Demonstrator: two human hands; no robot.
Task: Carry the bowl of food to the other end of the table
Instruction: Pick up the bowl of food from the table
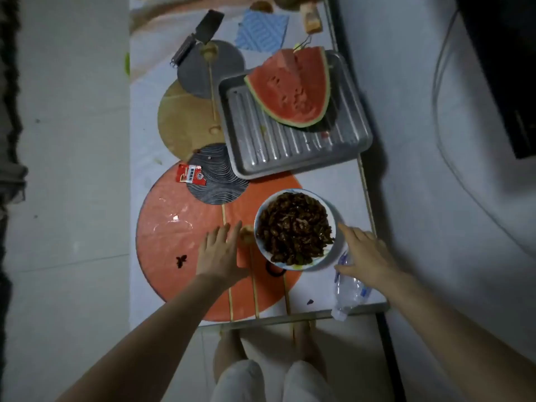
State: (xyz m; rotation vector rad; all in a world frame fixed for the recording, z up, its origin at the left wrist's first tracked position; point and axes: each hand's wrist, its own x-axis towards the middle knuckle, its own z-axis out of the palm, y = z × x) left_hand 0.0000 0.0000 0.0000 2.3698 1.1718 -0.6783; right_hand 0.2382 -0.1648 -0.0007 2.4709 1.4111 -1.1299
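Observation:
A white bowl (336, 227) heaped with dark brown cooked food stands near the front right of the table, partly on a large orange round mat (174, 227). My left hand (222, 253) hovers open just left of the bowl, fingers spread, a small gap from its rim. My right hand (365, 253) is open at the bowl's right side, fingertips close to the rim; I cannot tell whether they touch it. Neither hand holds anything.
A metal tray (290, 149) with a big watermelon wedge (293, 88) sits behind the bowl. Round fans and mats, a red sachet (190, 174), a blue cloth (262, 30) and a cleaver (200, 33) lie farther back. A plastic bottle (349, 288) lies under my right wrist at the table's front edge.

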